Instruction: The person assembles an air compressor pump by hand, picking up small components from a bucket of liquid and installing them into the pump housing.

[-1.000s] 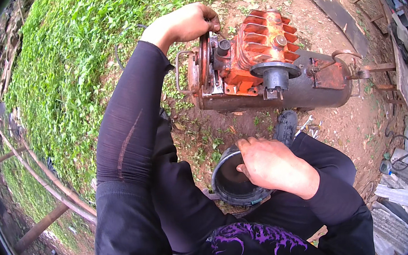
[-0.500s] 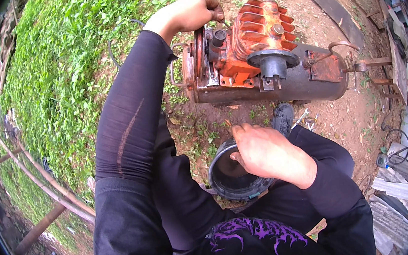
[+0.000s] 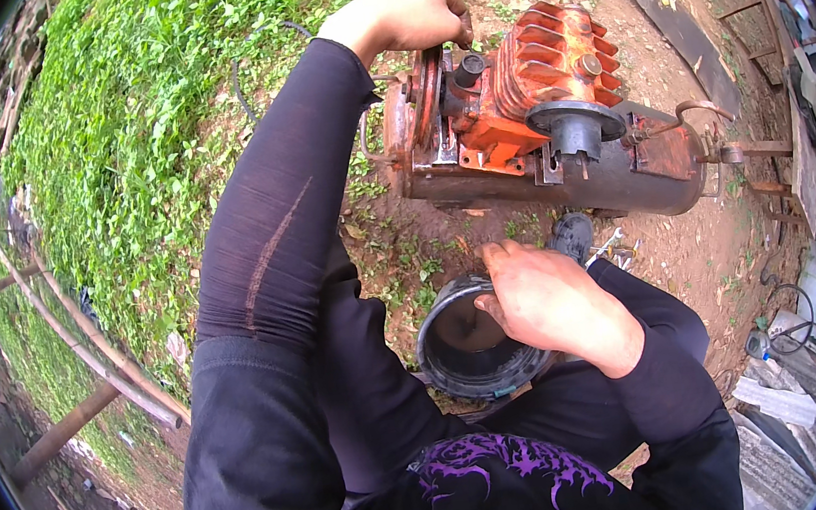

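Observation:
My left hand (image 3: 416,17) is closed, fingers curled downward, at the top of the wheel (image 3: 425,102) on the left end of an air compressor. Whatever those fingers hold is hidden. The compressor has an orange finned pump head (image 3: 552,57) and a round black flanged part (image 3: 576,125) on its front. Both sit on a rusty dark tank (image 3: 542,191) lying on its side. My right hand (image 3: 554,299) is closed, back upward, over the right side of a black bucket (image 3: 429,353) between my legs. Its fingertips point away from me, and anything in its grip is hidden.
Several metal tools (image 3: 619,249) lie on the dirt right of the bucket. Green plants (image 3: 136,165) cover the left. Boards (image 3: 680,33) lie beyond the compressor, and corrugated sheets (image 3: 777,445) at lower right. A wooden pole (image 3: 87,352) crosses the left edge.
The whole view has shifted, so the compressor and my left hand sit farther right. My right hand has moved slightly right over the bucket, baring more of its inside.

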`<state>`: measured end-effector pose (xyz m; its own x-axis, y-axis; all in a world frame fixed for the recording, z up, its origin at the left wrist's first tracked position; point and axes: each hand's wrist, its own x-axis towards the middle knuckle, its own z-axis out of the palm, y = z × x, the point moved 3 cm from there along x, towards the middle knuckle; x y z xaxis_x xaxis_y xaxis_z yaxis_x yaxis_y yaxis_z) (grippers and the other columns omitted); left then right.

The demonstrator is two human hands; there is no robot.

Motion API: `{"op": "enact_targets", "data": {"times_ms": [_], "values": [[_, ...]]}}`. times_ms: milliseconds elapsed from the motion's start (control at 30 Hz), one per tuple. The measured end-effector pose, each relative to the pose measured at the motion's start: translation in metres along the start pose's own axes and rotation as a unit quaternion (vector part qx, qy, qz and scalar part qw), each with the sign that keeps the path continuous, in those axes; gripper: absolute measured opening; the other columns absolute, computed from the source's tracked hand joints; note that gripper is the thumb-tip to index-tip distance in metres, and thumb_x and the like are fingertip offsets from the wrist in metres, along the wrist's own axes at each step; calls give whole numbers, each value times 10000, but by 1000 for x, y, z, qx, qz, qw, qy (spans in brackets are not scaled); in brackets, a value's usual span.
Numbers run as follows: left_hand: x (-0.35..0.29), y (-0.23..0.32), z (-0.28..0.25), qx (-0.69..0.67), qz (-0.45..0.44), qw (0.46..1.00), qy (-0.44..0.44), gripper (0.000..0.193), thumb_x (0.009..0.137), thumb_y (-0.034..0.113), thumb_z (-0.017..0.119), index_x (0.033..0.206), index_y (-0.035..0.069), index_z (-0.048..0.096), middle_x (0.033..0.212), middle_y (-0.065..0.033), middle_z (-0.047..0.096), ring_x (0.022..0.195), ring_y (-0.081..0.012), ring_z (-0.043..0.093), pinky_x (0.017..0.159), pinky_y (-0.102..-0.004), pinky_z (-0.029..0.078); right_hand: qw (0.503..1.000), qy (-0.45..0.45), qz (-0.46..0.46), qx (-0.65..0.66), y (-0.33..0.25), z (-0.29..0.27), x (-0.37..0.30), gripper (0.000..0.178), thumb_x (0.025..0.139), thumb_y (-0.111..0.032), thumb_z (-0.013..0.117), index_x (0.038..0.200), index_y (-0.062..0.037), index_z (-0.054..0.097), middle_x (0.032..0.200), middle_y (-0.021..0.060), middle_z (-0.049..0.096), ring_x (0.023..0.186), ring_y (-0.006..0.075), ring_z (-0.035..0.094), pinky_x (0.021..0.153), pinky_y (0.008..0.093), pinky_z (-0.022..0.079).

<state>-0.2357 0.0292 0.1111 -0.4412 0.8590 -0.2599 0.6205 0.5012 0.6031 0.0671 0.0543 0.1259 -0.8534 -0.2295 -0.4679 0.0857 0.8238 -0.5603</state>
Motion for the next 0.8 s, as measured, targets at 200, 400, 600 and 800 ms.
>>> {"op": "enact_targets", "data": {"times_ms": [200,400,600,800], "values": [[3,2,9,27,14,999,-13,162,917,192,703,941,36,738,795,-85,716,726,-178,649,709,-370,531,1000,1,-1,-6,0,1,2,366,916,-222,707,1079,71,559,990,273,640,951,456,658,826,509,537],[2,-12,-4,-42,44,990,129,275,961,287,693,1053,35,754,897,-112,757,813,-187,675,788,-363,530,998,51,-33,-30,-2,2,6,397,890,-225,722,1120,66,579,995,238,672,918,398,709,780,478,582],[-9,3,-2,-13,9,1000,23,245,925,269,724,1032,52,761,834,-100,744,767,-190,683,742,-367,546,999,15,1,-36,2,-1,7,411,894,-243,717,1116,77,586,1026,255,664,956,420,695,809,486,573],[-9,5,1,60,37,996,61,209,899,232,717,969,39,759,844,-151,745,783,-253,706,749,-394,548,1000,6,4,-23,3,3,8,447,901,-233,721,1157,102,573,1027,272,654,965,445,677,824,497,557]]}}
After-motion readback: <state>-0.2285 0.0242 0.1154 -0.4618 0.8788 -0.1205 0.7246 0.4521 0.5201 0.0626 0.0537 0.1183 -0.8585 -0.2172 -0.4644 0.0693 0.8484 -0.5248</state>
